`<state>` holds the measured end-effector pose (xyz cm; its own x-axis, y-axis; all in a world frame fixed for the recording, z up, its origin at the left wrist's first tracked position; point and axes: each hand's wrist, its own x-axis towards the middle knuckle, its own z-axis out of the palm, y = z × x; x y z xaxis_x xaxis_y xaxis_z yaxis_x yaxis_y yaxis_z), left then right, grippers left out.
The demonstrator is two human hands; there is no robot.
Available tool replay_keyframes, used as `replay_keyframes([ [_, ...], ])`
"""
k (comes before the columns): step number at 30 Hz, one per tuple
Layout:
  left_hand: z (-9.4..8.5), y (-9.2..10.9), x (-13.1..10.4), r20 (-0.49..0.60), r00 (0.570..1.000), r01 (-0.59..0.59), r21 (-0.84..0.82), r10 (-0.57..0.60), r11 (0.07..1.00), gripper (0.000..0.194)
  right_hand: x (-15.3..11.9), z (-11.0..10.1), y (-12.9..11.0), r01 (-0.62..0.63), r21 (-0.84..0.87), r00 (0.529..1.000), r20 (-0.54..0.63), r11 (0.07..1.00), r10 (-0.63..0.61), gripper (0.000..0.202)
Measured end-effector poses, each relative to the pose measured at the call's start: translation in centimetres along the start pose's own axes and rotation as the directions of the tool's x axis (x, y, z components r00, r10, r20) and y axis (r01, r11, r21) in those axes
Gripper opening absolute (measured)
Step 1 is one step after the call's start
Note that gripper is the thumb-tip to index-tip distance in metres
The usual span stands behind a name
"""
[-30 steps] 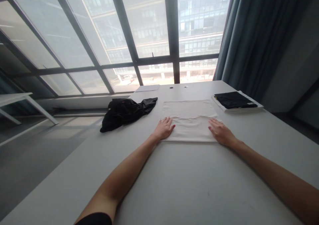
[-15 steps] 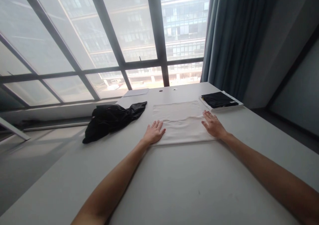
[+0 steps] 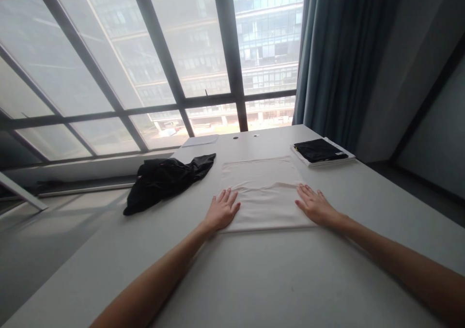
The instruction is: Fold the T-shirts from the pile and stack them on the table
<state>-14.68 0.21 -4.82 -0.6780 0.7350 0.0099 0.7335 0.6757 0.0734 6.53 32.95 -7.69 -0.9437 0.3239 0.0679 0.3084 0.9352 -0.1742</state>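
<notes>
A white folded garment [image 3: 267, 204] lies on the white table in front of me, its near part doubled over with a slightly wavy upper edge. My left hand [image 3: 221, 210] rests flat on its left side, fingers spread and pointing away from me. On its right side lies my right hand [image 3: 315, 205], also flat with the fingers stretched out. Neither hand grips the cloth. Whether the garment is a shirt I cannot tell.
A crumpled black garment [image 3: 163, 180] lies at the table's left edge. Folded black clothing [image 3: 319, 149] sits on white folded cloth at the back right. White paper [image 3: 199, 141] lies far left on the table [image 3: 254, 279]. Beyond are windows and a blue curtain [image 3: 330, 61].
Both hands and the white garment appear lower in view and closer to me. The surroundings have also shifted slightly downward as the camera tilted. Both hands stay flat on the cloth.
</notes>
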Motion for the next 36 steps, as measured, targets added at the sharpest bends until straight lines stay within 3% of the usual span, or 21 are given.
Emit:
replay_keyframes([
  [4, 0.0, 0.4, -3.4, 0.052, 0.998, 0.023, -0.017, -0.022, 1.000, 0.067, -2.7, -0.4, -0.4, 0.038, -0.014, 0.999, 0.030, 0.999, -0.037, 0.067],
  [6, -0.7, 0.8, -3.9, 0.076, 0.997, 0.035, -0.021, -0.033, 0.999, 0.071, -2.9, -1.2, -0.9, 0.114, -0.033, 0.993, -0.021, 0.993, -0.115, 0.067],
  [10, -2.0, 2.1, -2.3, -0.013, 0.996, -0.084, -0.024, 0.084, 0.996, 0.069, -0.8, -2.4, -2.6, 0.242, -0.034, 0.955, -0.167, 0.970, -0.244, 0.063],
  [12, -1.8, 2.6, -1.1, -0.044, 0.986, -0.164, -0.019, 0.163, 0.986, 0.065, 0.7, -2.1, -3.4, 0.242, -0.022, 0.959, -0.147, 0.970, -0.242, 0.062],
  [15, -0.6, 2.7, -0.1, -0.006, 0.986, -0.170, -0.030, 0.170, 0.985, 0.064, 2.0, -0.8, -3.8, 0.228, -0.005, 0.972, -0.055, 0.974, -0.228, 0.064],
  [20, 0.5, 2.3, -0.1, 0.002, 0.988, -0.155, -0.048, 0.156, 0.987, 0.068, 2.0, 0.2, -3.4, 0.221, 0.000, 0.975, -0.033, 0.975, -0.221, 0.066],
  [27, -2.1, 0.3, -0.3, -0.036, 0.992, -0.125, -0.137, 0.121, 0.983, 0.064, 1.6, -1.5, -2.5, 0.246, -0.028, 0.939, -0.240, 0.969, -0.246, 0.061],
  [32, -1.0, -2.4, -0.7, 0.079, 0.995, -0.056, -0.032, 0.058, 0.998, 0.066, 1.6, -0.7, -1.1, 0.207, 0.008, 0.977, -0.046, 0.978, -0.207, 0.065],
  [36, -0.6, -2.8, -0.6, 0.020, 0.998, -0.059, 0.000, 0.059, 0.998, 0.067, 1.8, -0.2, -0.7, 0.220, -0.015, 0.967, -0.125, 0.975, -0.220, 0.064],
])
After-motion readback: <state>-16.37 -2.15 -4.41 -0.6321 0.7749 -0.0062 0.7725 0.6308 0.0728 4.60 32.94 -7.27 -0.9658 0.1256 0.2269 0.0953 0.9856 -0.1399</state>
